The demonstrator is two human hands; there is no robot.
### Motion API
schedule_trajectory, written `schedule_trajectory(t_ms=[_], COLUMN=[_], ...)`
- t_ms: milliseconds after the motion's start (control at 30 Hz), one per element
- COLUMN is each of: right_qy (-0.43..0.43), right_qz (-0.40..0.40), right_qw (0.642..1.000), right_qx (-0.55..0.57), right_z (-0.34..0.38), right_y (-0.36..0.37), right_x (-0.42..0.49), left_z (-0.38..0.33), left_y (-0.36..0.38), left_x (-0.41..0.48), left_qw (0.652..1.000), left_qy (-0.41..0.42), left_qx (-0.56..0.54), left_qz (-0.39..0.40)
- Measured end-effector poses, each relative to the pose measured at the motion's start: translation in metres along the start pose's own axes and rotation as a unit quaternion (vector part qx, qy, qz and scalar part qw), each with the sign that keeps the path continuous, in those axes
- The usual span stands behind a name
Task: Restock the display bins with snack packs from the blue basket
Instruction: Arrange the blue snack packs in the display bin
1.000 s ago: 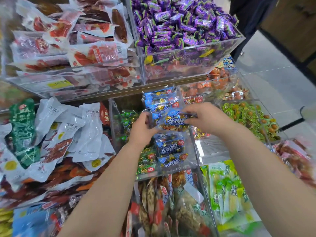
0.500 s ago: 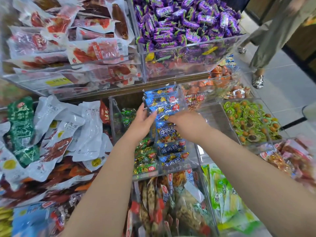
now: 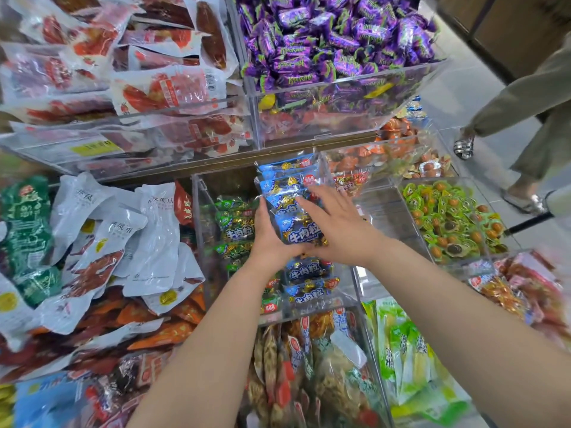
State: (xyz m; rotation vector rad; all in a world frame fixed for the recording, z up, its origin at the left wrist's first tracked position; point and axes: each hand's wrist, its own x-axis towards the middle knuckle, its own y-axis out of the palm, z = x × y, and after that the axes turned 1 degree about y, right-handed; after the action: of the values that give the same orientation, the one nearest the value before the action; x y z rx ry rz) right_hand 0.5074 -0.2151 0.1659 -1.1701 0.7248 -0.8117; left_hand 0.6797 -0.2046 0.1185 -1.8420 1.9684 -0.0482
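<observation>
A row of blue snack packs (image 3: 287, 180) stands on edge in a clear acrylic bin (image 3: 346, 291) at the middle of the display. My left hand (image 3: 268, 239) cups the left side and underside of one blue pack (image 3: 301, 230) in that row. My right hand (image 3: 336, 223) lies flat on the packs from the right, fingers spread and pointing up-left. More blue packs (image 3: 309, 282) lie nearer me in the same bin, and green packs (image 3: 234, 220) fill its left half. The blue basket is out of view.
Upper bins hold red-and-white meat packs (image 3: 160, 88) and purple candies (image 3: 324, 32). White pouches (image 3: 133, 236) pile at the left, green-wrapped snacks (image 3: 451, 220) fill a bin at the right. A person's legs (image 3: 531, 131) pass in the aisle at the right.
My hands have pressed closer together around the blue packs; my right hand's fingers now spread over the row's top. The passing person has stepped further along the aisle.
</observation>
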Motion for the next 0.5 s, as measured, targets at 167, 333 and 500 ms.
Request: schedule_trajectory(t_ms=[167, 333, 500], right_qy=[0.023, 0.055, 0.047], right_qz=[0.05, 0.049, 0.091], right_qw=[0.991, 0.988, 0.991], right_qx=[-0.123, -0.136, -0.083], right_z=[-0.009, -0.01, -0.002], right_y=[0.012, 0.01, 0.013], right_x=[0.002, 0.015, 0.01], left_z=[0.003, -0.001, 0.003], left_y=[-0.012, -0.007, -0.022], left_x=[0.009, 0.016, 0.014], left_qw=[0.996, 0.996, 0.996], left_qy=[0.0, 0.019, 0.012], left_qx=[0.045, 0.078, 0.053], left_qz=[0.075, 0.045, 0.064])
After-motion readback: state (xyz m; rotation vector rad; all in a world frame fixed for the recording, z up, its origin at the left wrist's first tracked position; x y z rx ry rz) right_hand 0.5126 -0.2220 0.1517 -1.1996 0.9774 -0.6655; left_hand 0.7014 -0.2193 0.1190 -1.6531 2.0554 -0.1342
